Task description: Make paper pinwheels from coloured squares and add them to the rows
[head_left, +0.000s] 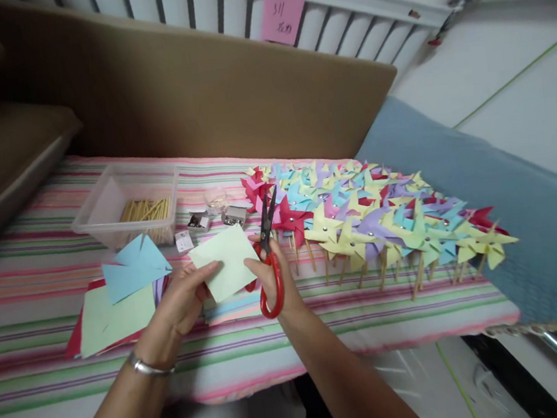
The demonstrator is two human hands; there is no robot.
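My left hand pinches the left edge of a pale green square of paper, held above the striped cloth. My right hand grips red-handled scissors, blades slightly apart and pointing up and away, and its fingers also touch the paper's right edge. A silver bracelet sits on my left wrist.
A stack of coloured paper sheets lies to the left. Behind it stands a clear plastic tub with wooden sticks. Small boxes of pins sit mid-table. Many finished paper pinwheels cover the right side. A brown board stands behind.
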